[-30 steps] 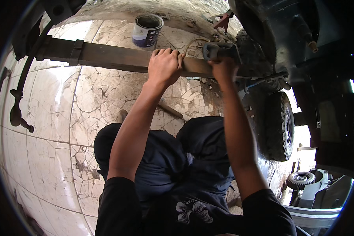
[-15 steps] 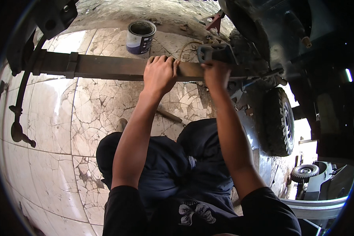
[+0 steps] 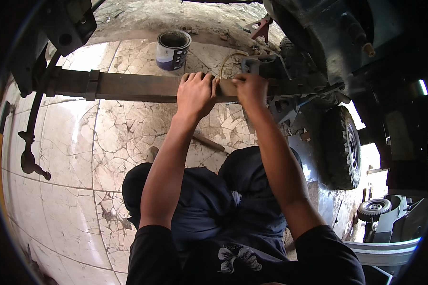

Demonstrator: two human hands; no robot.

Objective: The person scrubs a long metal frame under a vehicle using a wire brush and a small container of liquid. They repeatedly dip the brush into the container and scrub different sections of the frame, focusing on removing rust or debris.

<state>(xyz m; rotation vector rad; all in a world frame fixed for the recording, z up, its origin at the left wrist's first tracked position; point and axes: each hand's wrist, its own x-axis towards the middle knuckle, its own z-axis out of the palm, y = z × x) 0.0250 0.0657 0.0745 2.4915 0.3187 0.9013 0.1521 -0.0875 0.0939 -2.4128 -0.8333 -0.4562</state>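
Note:
A long, flat, rust-brown leaf spring (image 3: 133, 86) runs across in front of me beneath a vehicle, with a clamp band (image 3: 92, 85) around its left part. My left hand (image 3: 195, 95) grips it near the middle, fingers curled over the far edge. Close by on the right, my right hand (image 3: 252, 90) is closed and lies against the top of the spring. Whatever its fingers may hold is hidden. Just beyond the right hand is a dark, handle-like loop (image 3: 257, 62).
A paint can (image 3: 173, 50) stands on the cracked tile floor (image 3: 66, 156) beyond the spring. A rod with a joint end (image 3: 31, 161) hangs at left. Below the spring lies a wooden handle (image 3: 209, 141). Wheels (image 3: 342, 147) and a red stand (image 3: 261, 29) are at right.
My right hand has slid left along the leaf spring, closer to my left hand. My left hand keeps its grip. The whole view has shifted slightly.

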